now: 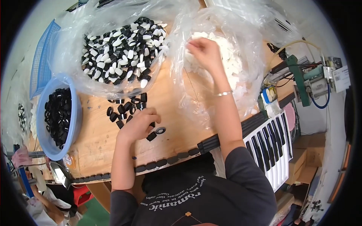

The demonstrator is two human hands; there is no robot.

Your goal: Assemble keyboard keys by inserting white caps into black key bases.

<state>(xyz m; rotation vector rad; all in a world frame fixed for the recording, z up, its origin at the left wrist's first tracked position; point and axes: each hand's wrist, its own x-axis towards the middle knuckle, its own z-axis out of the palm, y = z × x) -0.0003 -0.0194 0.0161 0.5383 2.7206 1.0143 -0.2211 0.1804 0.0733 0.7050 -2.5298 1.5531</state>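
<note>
- On the wooden surface (98, 139), the person's left hand (138, 125) rests palm-down among a loose scatter of small black caps (122, 109); its fingers are curled together over a few of them, though I cannot tell whether any cap is actually pinched.
- Just right of that hand lie a single black ring-shaped cap (160, 130) with a pale centre and another dark cap (151, 136), both near the knuckles but apart from them.
- Farther back, the right hand (203, 51) reaches into a clear plastic bag (241, 34) of small white pieces (233, 69); the fingers are bunched together, tips down on the white pile, and what they grip is hidden.
- A thin bracelet (224, 93) sits on the right wrist.
- Behind the left hand, a second clear bag (75, 45) holds a heap of black-and-white caps (122, 49), touching the scattered black ones at its near edge.
- At the left end of the surface stands a blue plastic basin (77, 113) filled with more black caps.
- Along the near edge of the surface runs a row of black caps in a line (162, 162), continuing right into a grooved tray of black and white strips (269, 147).
- Off to the right, a small machine with wires and a blue hose (315, 84) stands well apart from both hands.
</note>
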